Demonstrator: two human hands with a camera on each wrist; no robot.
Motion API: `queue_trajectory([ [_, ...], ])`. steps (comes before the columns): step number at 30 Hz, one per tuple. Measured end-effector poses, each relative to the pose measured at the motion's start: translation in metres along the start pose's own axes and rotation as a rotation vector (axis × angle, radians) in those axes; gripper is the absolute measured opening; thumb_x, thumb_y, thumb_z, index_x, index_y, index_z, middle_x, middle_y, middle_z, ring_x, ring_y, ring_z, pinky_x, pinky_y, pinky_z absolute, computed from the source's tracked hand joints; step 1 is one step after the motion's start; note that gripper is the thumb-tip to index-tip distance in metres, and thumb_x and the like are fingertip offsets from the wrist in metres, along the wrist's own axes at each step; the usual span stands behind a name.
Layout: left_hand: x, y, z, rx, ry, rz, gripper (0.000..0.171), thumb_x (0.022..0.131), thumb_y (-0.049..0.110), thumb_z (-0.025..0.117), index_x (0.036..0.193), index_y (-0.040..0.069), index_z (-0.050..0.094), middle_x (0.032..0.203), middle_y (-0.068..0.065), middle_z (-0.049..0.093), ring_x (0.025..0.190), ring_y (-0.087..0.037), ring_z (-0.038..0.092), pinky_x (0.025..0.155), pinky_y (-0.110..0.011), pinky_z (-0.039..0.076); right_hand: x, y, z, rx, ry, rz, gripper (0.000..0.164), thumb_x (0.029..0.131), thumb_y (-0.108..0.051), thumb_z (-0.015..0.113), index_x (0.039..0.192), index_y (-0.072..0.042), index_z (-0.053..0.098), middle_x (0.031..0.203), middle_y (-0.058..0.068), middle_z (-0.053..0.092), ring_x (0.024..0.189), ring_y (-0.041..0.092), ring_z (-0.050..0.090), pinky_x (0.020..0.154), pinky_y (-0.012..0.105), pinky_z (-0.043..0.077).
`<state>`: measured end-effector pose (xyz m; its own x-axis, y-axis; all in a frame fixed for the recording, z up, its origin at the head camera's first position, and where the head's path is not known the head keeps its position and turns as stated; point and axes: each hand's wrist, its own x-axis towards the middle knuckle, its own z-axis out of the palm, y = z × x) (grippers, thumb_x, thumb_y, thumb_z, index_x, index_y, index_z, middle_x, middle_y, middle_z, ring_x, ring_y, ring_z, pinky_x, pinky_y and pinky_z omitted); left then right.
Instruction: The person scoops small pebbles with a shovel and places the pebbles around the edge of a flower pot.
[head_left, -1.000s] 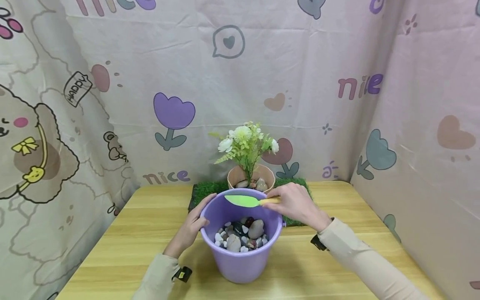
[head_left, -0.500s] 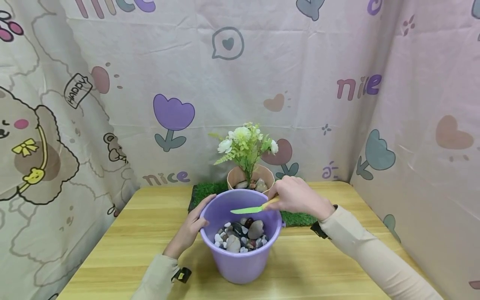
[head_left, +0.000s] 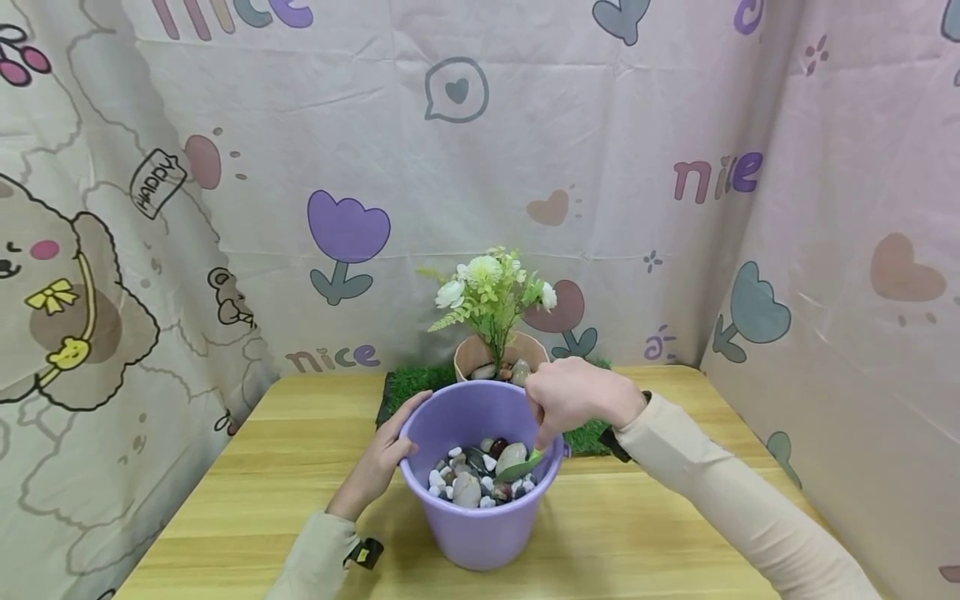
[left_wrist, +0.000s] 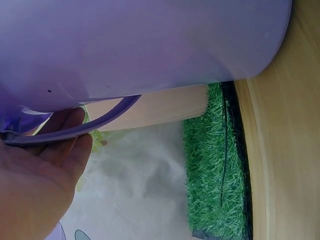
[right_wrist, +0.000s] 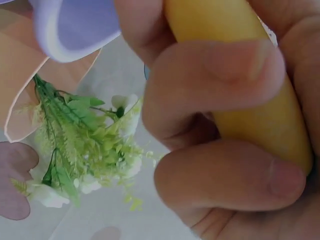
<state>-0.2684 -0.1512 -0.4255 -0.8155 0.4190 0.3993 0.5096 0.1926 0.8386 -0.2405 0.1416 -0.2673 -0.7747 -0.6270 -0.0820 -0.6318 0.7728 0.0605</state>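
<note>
A purple bucket (head_left: 483,533) with mixed stones (head_left: 467,489) inside stands upright on the table. My left hand (head_left: 378,454) holds its left rim, thumb on the rim and fingers along the outside. In the left wrist view those fingers lie by the bucket's purple handle (left_wrist: 75,131). My right hand (head_left: 581,396) reaches over the right rim and grips a small garden trowel. Its green blade (head_left: 517,472) is down among the stones beside a large grey one. The right wrist view shows fingers curled round the trowel's yellow handle (right_wrist: 260,120).
Behind the bucket, a peach pot (head_left: 468,352) with white flowers (head_left: 483,279) and stones stands on a green grass mat (head_left: 420,385). The wooden table (head_left: 645,533) ends at a patterned cloth backdrop (head_left: 637,125), which also rises on both sides.
The trowel has gone from level above the bucket down into the stones, its blade tilting downward. My right hand turned and lowered with it. The left hand and bucket stay put.
</note>
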Motion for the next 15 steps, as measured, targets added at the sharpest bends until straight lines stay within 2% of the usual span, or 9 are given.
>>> queue_trajectory([
  [4, 0.000, -0.001, 0.000, 0.000, 0.005, 0.011, 0.075, 0.079, 0.005, 0.043, 0.153, 0.013, 0.032, 0.144, -0.023, 0.045, 0.113, -0.041, 0.057, 0.083, -0.037, 0.054, 0.007, -0.006, 0.003, -0.044, -0.040, 0.018, 0.022, 0.064, -0.034, 0.085, 0.054, -0.031, 0.065, 0.058, -0.020, 0.058, 0.060, 0.007, 0.054, 0.057, 0.027, 0.045],
  [8, 0.000, 0.000, 0.001, -0.004, 0.011, 0.016, 0.075, 0.080, 0.005, 0.043, 0.153, 0.017, 0.032, 0.145, -0.022, 0.044, 0.113, -0.041, 0.057, 0.084, -0.036, 0.054, 0.013, -0.011, 0.011, -0.102, -0.045, 0.065, 0.022, 0.064, -0.034, 0.084, 0.055, -0.031, 0.064, 0.060, -0.018, 0.058, 0.062, 0.009, 0.054, 0.058, 0.030, 0.046],
  [12, 0.000, 0.000, 0.001, -0.010, 0.006, 0.014, 0.075, 0.080, 0.005, 0.042, 0.153, 0.016, 0.032, 0.146, -0.022, 0.044, 0.114, -0.041, 0.056, 0.084, -0.038, 0.054, 0.015, -0.014, 0.019, -0.135, -0.004, 0.081, 0.027, 0.065, -0.033, 0.084, 0.055, -0.028, 0.060, 0.058, -0.015, 0.055, 0.058, 0.010, 0.053, 0.055, 0.031, 0.045],
  [15, -0.001, -0.001, 0.002, -0.008, 0.012, 0.016, 0.075, 0.079, 0.005, 0.043, 0.153, 0.014, 0.032, 0.146, -0.022, 0.043, 0.114, -0.041, 0.056, 0.084, -0.037, 0.054, 0.015, -0.014, 0.025, -0.144, 0.053, 0.051, 0.031, 0.065, -0.030, 0.084, 0.053, -0.026, 0.055, 0.054, -0.014, 0.052, 0.053, 0.010, 0.050, 0.051, 0.030, 0.043],
])
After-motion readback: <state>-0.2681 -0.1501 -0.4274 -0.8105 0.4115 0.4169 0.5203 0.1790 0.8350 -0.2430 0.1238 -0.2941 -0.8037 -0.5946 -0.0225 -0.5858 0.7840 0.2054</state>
